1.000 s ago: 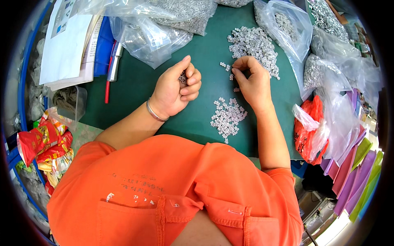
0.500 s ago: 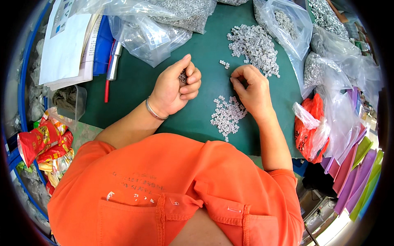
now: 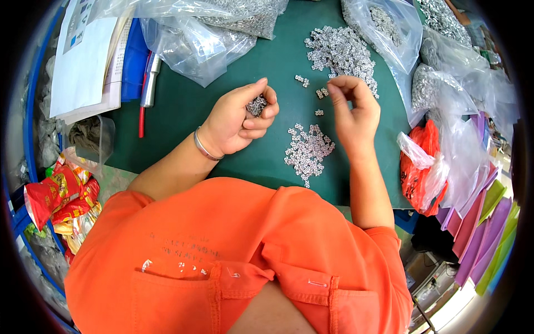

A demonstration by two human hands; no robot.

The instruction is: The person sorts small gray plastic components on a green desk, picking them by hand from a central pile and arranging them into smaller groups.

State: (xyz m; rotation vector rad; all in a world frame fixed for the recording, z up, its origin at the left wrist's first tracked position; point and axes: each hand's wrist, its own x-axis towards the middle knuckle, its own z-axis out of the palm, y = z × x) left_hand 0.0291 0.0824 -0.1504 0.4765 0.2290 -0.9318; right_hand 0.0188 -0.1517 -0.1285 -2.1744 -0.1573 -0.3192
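Observation:
My left hand (image 3: 239, 118) is curled around a clump of small metal pieces (image 3: 256, 105), which show between thumb and fingers. Over the green table, my right hand (image 3: 357, 111) has thumb and forefinger drawn together in a pinch. Whatever lies between those fingertips is too small or hidden. A few small S-shaped metal pieces (image 3: 322, 93) lie just left of the fingertips, with another piece (image 3: 319, 112) below them. Beyond the right hand spreads a large heap of the same pieces (image 3: 342, 53). A smaller pile (image 3: 308, 149) sits nearer to me.
Clear plastic bags (image 3: 194, 50) with metal parts lie at the back; more bags (image 3: 439, 92) stand at the right beside a red plastic bag (image 3: 420, 167). Papers (image 3: 83, 67), a red pen (image 3: 142, 119) and a clear plastic box (image 3: 103, 139) are at the left. The green table (image 3: 267, 161) extends between.
My right hand has moved slightly away from me and to the right. Loose pieces now show left of it. More of the clump in my left hand is visible.

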